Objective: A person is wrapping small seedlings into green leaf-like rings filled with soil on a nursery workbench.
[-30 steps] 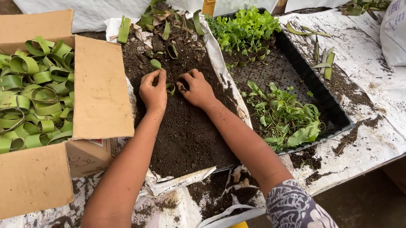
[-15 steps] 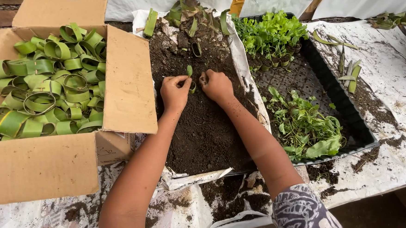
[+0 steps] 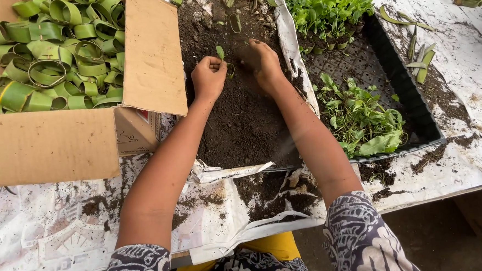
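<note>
Head view, looking down at my two hands on a heap of dark soil (image 3: 240,124) spread on white sheeting over the table (image 3: 48,233). My left hand (image 3: 209,76) is curled, its fingers (image 3: 215,64) pressed together and pinching a small green leaf-ring pot (image 3: 227,70) with a leaf tip (image 3: 220,52) standing up from it; the pot sits on the soil between my hands, toward the table's far edge. My right hand (image 3: 263,60) lies knuckles-up, just beside the pot, with soil on it; its fingers are turned under, and I cannot tell whether they grip anything. At the table's left side an open cardboard box (image 3: 49,145) holds many green leaf rings (image 3: 45,63). To the right of the soil a black seedling tray (image 3: 397,83) carries upright seedlings (image 3: 327,4) at its far end and loose uprooted ones (image 3: 361,118) nearer me; a few cut leaf strips (image 3: 421,60) lie beyond the tray's right rim. Risks, as I judge them: the ring is thin and soft, so too hard a pinch may flatten or unroll it; soil pushed in from one side only may tip it over; and loose soil near the torn sheeting at the near edge (image 3: 266,189) may spill off the table.
</note>
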